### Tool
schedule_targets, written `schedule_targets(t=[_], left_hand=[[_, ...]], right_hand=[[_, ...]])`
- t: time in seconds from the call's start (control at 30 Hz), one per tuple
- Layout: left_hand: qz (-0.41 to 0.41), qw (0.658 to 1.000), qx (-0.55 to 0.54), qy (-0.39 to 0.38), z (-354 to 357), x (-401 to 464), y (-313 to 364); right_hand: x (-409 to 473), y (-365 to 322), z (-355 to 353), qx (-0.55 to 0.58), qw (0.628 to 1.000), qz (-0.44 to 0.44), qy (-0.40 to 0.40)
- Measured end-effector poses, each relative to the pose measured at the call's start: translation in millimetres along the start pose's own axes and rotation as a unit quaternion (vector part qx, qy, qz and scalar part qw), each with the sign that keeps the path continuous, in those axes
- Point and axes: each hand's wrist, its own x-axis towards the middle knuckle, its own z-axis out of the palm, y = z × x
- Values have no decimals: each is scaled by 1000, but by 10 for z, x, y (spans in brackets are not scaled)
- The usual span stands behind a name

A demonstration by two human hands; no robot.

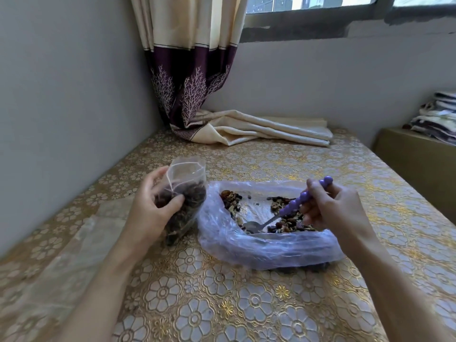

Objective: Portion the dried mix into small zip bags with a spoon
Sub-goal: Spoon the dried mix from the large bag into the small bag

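Note:
My left hand [153,208] grips a small clear zip bag [188,183], held upright on the table with its mouth open and its lower part full of dark dried mix. To its right lies a large bluish plastic bag [259,248], opened wide, with dried mix [288,220] of nuts and fruit spread inside. My right hand [330,208] holds a spoon [291,208] by its purple beaded handle. The metal bowl of the spoon rests low in the big bag, at the left edge of the mix.
The table [197,304] wears a gold floral cloth. Several flat clear bags [81,238] lie at the left edge beside the grey wall. A cream and purple curtain [246,127] pools at the back. A cardboard box [414,164] with folded blankets stands at the right.

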Motion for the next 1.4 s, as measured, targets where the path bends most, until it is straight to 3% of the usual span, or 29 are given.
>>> schedule_targets(t=[0.2,0.4,0.63,0.9,1.1,1.4], left_hand=[[31,998,29,-54,162,-141,-18],[57,984,131,-104,224,-192,12],[158,931,312,-102,234,-180,-140],[179,924,333,-51,266,-190,-200],[171,927,330,-44,280,-183,-191],[122,962,243,-39,266,-183,-199]], right_hand=[[-32,55,177,47,997,60,-24],[-20,11,97,60,996,61,21],[6,-5,0,93,991,56,79],[-2,-58,-26,135,981,-5,138],[28,-285,41,151,976,-71,136],[12,-589,464,120,983,-138,31]])
